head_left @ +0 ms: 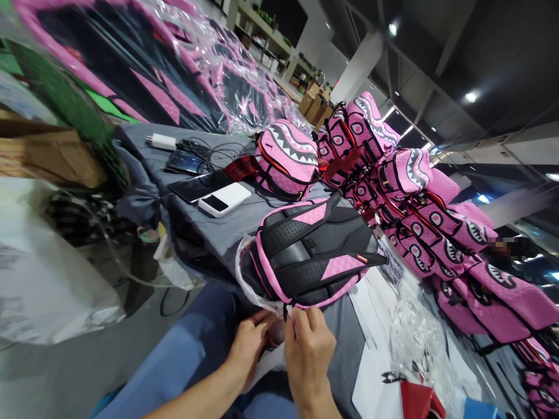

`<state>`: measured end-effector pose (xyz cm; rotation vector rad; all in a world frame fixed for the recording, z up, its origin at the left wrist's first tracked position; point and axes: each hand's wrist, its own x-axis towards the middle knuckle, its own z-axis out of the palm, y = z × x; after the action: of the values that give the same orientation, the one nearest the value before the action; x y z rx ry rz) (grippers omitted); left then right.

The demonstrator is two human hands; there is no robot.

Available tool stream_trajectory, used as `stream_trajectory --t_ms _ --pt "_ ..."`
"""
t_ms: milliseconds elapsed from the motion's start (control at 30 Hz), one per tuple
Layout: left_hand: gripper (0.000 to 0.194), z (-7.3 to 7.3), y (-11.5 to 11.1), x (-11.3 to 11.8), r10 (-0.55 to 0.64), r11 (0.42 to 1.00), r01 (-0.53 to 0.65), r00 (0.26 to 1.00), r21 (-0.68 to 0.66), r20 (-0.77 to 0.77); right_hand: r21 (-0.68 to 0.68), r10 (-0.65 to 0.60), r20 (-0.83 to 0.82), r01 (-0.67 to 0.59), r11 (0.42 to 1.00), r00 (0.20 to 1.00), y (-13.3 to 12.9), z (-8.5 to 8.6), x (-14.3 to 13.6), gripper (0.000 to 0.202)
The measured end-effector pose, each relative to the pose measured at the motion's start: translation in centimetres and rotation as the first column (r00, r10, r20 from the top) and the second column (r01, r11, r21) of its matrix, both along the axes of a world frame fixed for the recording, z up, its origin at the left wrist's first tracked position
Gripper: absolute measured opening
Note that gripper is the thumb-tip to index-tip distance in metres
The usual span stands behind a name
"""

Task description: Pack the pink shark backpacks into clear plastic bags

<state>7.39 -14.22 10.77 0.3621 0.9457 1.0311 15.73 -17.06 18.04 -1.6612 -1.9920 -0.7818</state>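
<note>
A black and pink backpack (301,250) lies strap side up on the grey cloth-covered table, its bottom end toward me. White wrapping (244,279) runs round its near left edge. My left hand (251,346) is at that near edge with its fingers curled in, and what its fingertips pinch is hidden. Beside it, my right hand (309,346) is closed on the white wrapping, just under a short black strap end. Between the hands hangs more white material, with something reddish behind it.
A small pink shark-mouth bag (286,157), a white power bank (224,199) and cables lie beyond the backpack. Pink bags (419,233) are piled at the right. Clear plastic (421,331) and a red pouch (421,400) lie nearer. Plastic-wrapped bags (174,64) stand at the upper left.
</note>
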Motion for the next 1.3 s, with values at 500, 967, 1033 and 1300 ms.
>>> stream_trajectory --t_ms 500,967,1033,1300 --pt "0.036 -0.2 -0.1 -1.7 -0.061 0.998 0.058 0.994 0.038 0.091 -0.038 0.024 0.058 -0.022 0.999 0.998 -1.4 -5.0 -0.3 0.022" --pt "0.031 -0.9 1.0 -0.3 0.027 0.992 -0.003 0.982 0.125 -0.186 0.114 0.012 -0.278 0.021 0.993 0.96 -1.3 -5.2 0.1 0.013" --pt "0.034 -0.9 1.2 -0.3 0.041 0.991 -0.01 0.973 0.134 -0.229 0.149 -0.056 -0.262 0.098 0.984 0.964 -0.4 -5.5 -0.2 0.014" --pt "0.031 0.3 0.5 -1.9 0.03 0.983 0.037 0.932 0.178 -0.36 0.125 -0.05 -0.037 0.055 0.991 0.998 0.4 -5.8 0.0 0.028"
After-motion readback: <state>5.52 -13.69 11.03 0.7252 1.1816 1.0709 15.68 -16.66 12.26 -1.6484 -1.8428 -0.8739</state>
